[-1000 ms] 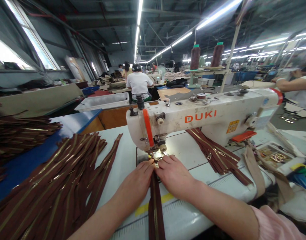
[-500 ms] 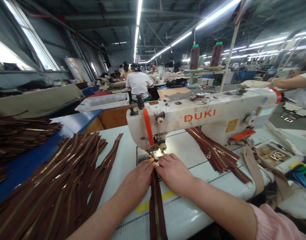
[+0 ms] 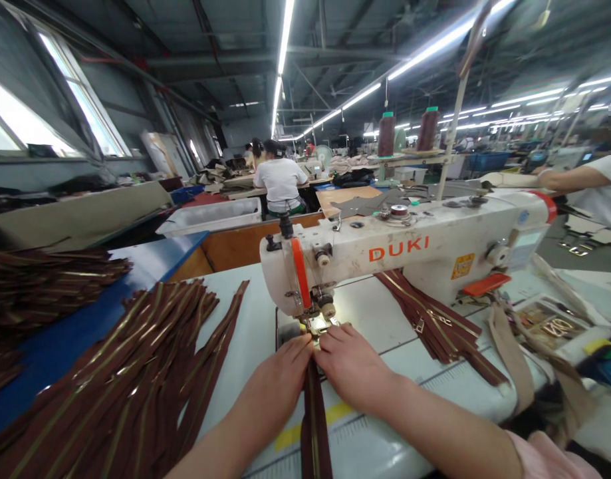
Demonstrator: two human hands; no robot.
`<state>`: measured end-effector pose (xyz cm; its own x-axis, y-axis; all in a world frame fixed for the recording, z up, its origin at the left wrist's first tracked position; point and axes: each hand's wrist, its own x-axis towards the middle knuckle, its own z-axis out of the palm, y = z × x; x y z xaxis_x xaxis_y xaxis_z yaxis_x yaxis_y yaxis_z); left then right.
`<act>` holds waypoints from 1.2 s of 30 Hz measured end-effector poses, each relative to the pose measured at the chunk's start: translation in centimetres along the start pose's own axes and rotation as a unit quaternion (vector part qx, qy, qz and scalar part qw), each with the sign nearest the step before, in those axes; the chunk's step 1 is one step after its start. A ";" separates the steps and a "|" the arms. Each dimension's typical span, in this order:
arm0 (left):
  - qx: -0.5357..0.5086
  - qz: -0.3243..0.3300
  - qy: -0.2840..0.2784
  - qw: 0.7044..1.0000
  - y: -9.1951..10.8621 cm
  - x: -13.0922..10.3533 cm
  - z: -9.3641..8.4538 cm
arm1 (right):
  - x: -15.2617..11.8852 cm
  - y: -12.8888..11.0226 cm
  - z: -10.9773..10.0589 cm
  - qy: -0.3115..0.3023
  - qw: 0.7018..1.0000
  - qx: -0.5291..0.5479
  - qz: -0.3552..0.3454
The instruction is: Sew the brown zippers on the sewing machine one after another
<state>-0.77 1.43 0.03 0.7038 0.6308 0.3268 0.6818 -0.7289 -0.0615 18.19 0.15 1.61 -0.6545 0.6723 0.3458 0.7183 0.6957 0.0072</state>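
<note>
A white sewing machine (image 3: 355,253) marked DUKI stands on a pale table. Under its lit needle area, a brown zipper strip (image 3: 314,419) with gold teeth runs toward me over the table's front edge. My left hand (image 3: 284,376) pinches the strip's far end from the left, its fingertips by the presser foot. My right hand (image 3: 348,362) is closed on the same end from the right, fingers bent. The two hands nearly touch. The end between the fingertips is mostly hidden.
Many brown zipper strips (image 3: 135,359) lie at the left, with another pile (image 3: 46,286) on a blue table. More strips with metal pulls (image 3: 429,319) lie behind the machine arm. At the right are a parts tray (image 3: 549,326) and straps. People sit ahead and at the right.
The whole view has shifted slightly, so the machine and table appear lower. Both hands keep their grip at the needle area, with little visible change.
</note>
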 end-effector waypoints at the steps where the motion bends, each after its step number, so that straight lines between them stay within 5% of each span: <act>1: 0.004 0.005 -0.004 1.000 0.0 0.0 0.0 | 0.0 0.0 0.0 0.004 1.000 0.001 -0.002; 21: -0.036 -0.013 0.005 0.999 -0.1 0.5 -0.4 | 0.3 0.1 -0.3 0.003 1.000 0.002 0.011; 30: -0.070 -0.052 0.060 0.994 0.3 0.3 0.0 | 0.0 0.3 0.2 0.017 1.000 0.007 -0.002; 36: -0.106 -0.074 0.023 0.991 0.7 0.7 -0.6 | -0.1 0.3 0.2 0.011 1.000 0.011 -0.001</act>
<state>0.12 1.17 0.82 0.5860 0.7261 0.3598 0.7162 -0.6718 0.1892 18.48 0.35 1.36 -0.6510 0.6649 0.3662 0.7109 0.7031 -0.0127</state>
